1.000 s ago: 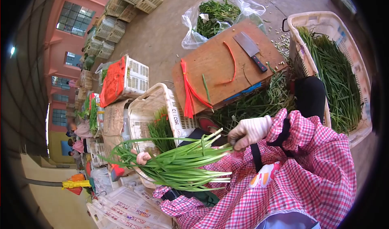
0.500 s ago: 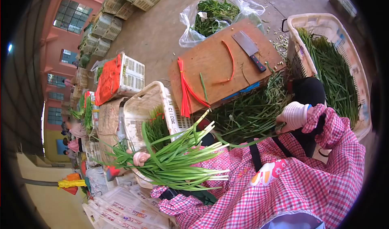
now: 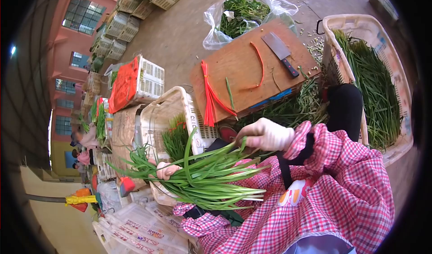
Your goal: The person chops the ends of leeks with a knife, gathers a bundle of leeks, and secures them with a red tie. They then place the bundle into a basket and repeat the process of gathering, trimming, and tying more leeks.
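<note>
Bunch handling, two hands
Left hand (image 3: 167,171) fingers grasp the green bunch (image 3: 211,177) this side of the bench (image 3: 234,65); right hand (image 3: 267,134) (grip cannot be told): work lightly, bruise nothing

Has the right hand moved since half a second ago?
Yes, the right hand has moved leftward in the picture: relative to the knife handle, from lower right to lower left.

the white crate (image 3: 191,123) carries dark characters, "11" among them; red lettering on the pale stack (image 3: 139,227) is illegible.
</note>
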{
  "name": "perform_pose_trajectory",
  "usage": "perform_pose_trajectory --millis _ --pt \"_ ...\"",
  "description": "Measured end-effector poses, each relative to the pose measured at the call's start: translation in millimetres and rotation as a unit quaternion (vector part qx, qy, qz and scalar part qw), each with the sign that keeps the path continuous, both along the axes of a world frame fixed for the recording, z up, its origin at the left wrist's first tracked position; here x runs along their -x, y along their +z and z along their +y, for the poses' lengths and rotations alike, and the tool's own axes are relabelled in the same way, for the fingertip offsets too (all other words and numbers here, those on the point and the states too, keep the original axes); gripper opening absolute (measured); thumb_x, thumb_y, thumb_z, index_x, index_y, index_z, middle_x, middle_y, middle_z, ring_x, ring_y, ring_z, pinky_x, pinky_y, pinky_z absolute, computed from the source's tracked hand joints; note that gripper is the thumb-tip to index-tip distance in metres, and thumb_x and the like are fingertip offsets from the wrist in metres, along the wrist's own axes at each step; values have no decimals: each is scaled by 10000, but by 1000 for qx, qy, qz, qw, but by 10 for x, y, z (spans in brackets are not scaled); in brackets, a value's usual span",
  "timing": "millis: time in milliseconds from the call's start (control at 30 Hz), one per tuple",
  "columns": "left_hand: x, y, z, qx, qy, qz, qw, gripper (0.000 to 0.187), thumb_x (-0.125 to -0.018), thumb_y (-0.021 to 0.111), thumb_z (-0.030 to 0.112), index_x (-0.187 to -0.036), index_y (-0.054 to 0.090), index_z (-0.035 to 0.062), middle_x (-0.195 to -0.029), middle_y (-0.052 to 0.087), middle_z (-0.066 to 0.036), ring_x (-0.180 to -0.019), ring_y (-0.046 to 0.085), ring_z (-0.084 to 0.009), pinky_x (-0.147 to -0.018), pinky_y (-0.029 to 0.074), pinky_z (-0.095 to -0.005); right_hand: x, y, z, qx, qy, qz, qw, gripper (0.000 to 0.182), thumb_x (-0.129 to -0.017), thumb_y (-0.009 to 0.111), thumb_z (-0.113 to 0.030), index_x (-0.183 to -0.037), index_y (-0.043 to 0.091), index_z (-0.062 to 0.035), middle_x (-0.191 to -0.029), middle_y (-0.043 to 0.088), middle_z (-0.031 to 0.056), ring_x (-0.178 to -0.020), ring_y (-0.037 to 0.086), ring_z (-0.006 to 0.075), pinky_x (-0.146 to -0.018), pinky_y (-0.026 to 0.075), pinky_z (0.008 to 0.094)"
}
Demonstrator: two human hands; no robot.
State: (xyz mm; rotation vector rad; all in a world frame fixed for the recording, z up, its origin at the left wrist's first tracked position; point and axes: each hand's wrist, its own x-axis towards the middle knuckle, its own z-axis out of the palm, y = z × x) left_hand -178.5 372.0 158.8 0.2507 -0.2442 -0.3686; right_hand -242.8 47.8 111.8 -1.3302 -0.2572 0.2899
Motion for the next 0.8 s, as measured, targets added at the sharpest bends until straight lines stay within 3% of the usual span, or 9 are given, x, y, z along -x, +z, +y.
perform_pose_trajectory --millis 67,200,333,367,500,600,633,733,800 --pt "-51 -85 58 25 22 -62 997 316 -958 502 303 -1139 538 47 -691 384 48 -657 397 -89 -768 408 -268 87 -106 -155 -108 39 44 992 258 -913 584 -159 -1105 602 12 -889 688 74 -845 641 126 -798 518 293" --pt "-104 -83 77 -16 37 0 999 251 -895 581 267 -758 408 148 -683 338 60 -665 356 -108 -742 395 -281 314 -114 -581 122 77 -17 989 266 -898 612 -193 -1074 635 6 -900 701 99 -822 652 151 -774 513 307" --pt "-119 -144 64 -60 104 33 992 225 -934 507 296 -825 417 122 -723 335 34 -698 347 -89 -738 388 -274 566 -59 -1037 216 45 56 974 279 -868 634 -188 -1074 648 -1 -895 695 140 -814 665 184 -748 515 320" --pt "-250 -248 63 30 2 -88 996 160 -952 482 247 -922 435 96 -748 341 33 -723 356 -90 -744 391 -261 625 -45 -1167 283 35 52 957 274 -855 635 -200 -1049 657 -8 -853 689 144 -786 668 214 -726 518 338" --pt "-92 -64 101 -23 92 -32 995 147 -961 465 178 -1024 465 45 -789 409 30 -725 390 -94 -766 423 -253 819 -202 -1555 698 110 -51 706 324 -769 651 -341 -976 676 -94 -633 614 125 -646 638 332 -604 511 430" --pt "-106 -61 97 43 44 29 998 398 -952 522 331 -1257 520 76 -685 368 47 -664 387 -96 -808 410 -286 750 226 -1160 666 74 -56 740 418 -752 673 -347 -1109 635 -132 -647 625 128 -632 641 326 -589 512 435" --pt "-189 -360 520 27 117 82 989 259 -938 551 331 -1014 571 84 -682 374 47 -675 391 -97 -806 409 -288 716 255 -1016 583 38 -85 807 506 -746 684 -333 -1202 582 -141 -667 640 132 -621 637 336 -583 515 436" --pt "-71 -122 96 145 22 81 986 234 -941 542 327 -959 563 94 -675 361 48 -677 387 -89 -804 408 -289 561 15 -456 219 -26 -102 970 441 -843 646 -258 -1253 565 -119 -791 679 131 -659 665 237 -658 538 348" --pt "-58 -114 174 59 66 69 994 239 -939 545 321 -992 567 88 -677 357 49 -677 384 -86 -806 406 -289 426 254 -115 -13 48 236 971 465 -896 600 -194 -1324 480 -56 -809 663 68 -653 643 139 -615 541 288"
